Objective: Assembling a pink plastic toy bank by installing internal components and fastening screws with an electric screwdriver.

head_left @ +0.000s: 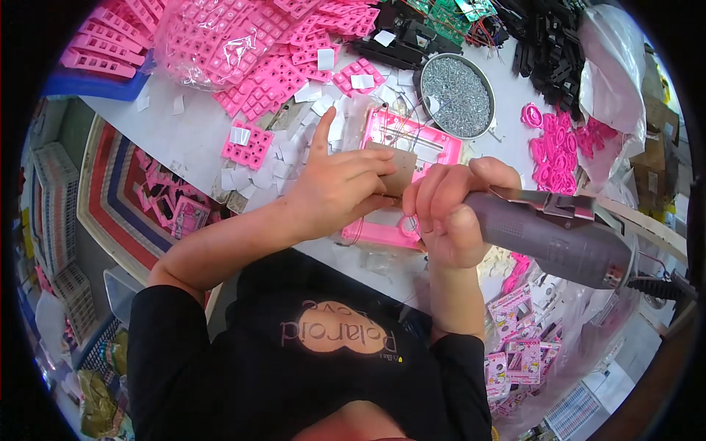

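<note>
My right hand (456, 213) is closed around a dark grey electric screwdriver (555, 239), whose body extends to the right; my fingers hide its tip. My left hand (338, 180) rests on a small brown board (393, 165), fingers bent against its left side and one finger raised away. This board lies over a pink plastic housing (382, 224) on the white table. Thin wires and a metal strip show in the far part of the housing. My hands partly cover the near part.
A round metal tin of small screws (457, 95) stands just beyond the housing. Pink keypad pieces (243, 44) pile up far left, with white paper slips (276, 165) scattered nearby. Pink rings (555, 151) and black plastic parts (551, 55) lie right. A striped basket (121, 198) sits left.
</note>
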A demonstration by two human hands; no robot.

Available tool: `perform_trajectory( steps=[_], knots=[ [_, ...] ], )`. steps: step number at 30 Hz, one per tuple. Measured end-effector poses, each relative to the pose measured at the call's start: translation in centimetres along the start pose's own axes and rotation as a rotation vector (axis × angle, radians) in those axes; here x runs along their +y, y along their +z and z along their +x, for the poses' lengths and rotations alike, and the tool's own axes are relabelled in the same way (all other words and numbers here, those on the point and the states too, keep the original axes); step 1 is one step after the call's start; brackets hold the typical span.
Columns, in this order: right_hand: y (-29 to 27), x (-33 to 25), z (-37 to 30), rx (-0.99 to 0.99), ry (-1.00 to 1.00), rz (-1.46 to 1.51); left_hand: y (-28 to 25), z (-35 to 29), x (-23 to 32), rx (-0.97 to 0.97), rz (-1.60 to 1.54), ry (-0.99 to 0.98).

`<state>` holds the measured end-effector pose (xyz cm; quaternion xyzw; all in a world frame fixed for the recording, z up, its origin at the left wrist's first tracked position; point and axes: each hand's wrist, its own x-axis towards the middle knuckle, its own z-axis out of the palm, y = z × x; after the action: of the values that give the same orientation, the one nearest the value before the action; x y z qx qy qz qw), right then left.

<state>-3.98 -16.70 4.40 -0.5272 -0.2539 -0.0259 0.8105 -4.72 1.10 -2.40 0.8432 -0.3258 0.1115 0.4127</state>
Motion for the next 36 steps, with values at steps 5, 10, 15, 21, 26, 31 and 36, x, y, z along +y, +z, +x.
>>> perform_trajectory(
  steps=[5, 10, 15, 21, 26, 31, 36],
  knots=[
    [0.4, 0.6, -0.2, 0.017, 0.004, 0.008, 0.2, -0.2, -0.3, 0.021, -0.016, 0.011],
    [0.7, 1.1, -0.3, 0.066, 0.006, 0.020, 0.3, -0.2, -0.7, 0.060, -0.043, 0.030],
    [0.4, 0.9, -0.5, 0.060, 0.010, -0.038, 0.0, -0.2, -0.7, 0.032, -0.022, 0.052],
    [-1.3, -0.6, 0.7, 0.234, -0.073, -0.086, -0.6, 0.2, -0.2, -0.043, 0.093, 0.076],
    [-2.2, 0.8, 1.1, 0.241, -0.012, -0.056, -1.2, 0.5, 0.2, -0.130, 0.141, 0.105],
    [-1.6, 1.5, 0.6, 0.181, 0.047, -0.275, -0.8, 0.3, 0.3, -0.109, 0.140, 0.079],
    [-1.5, 1.8, 0.7, 0.132, 0.034, -0.325, -1.3, 0.8, 1.0, -0.098, 0.122, 0.043]
  ],
)
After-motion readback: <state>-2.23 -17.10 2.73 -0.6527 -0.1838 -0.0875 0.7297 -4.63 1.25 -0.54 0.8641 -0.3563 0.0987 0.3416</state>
